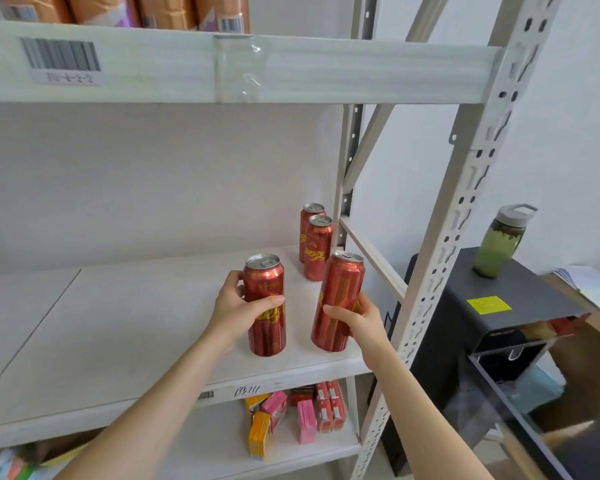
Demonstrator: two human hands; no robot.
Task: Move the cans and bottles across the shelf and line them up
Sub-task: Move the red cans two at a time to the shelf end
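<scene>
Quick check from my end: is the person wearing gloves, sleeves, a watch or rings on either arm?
No. The left hand and right hand are bare: no gloves, no rings that I can see. The left forearm and right forearm are uncovered to the frame's edge, with no sleeves, watch or wristband in view.

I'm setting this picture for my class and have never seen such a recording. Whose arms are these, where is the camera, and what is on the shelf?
There is no machine here. A person wears a wide-angle camera on the head, so you look forward and down along their own bare arms. All the cans are red. The left hand grips the left can, which is upright. The right hand grips the right can, which is tilted. Two back cans stand behind them, one in front of the other, at the right end of the white shelf.
</scene>
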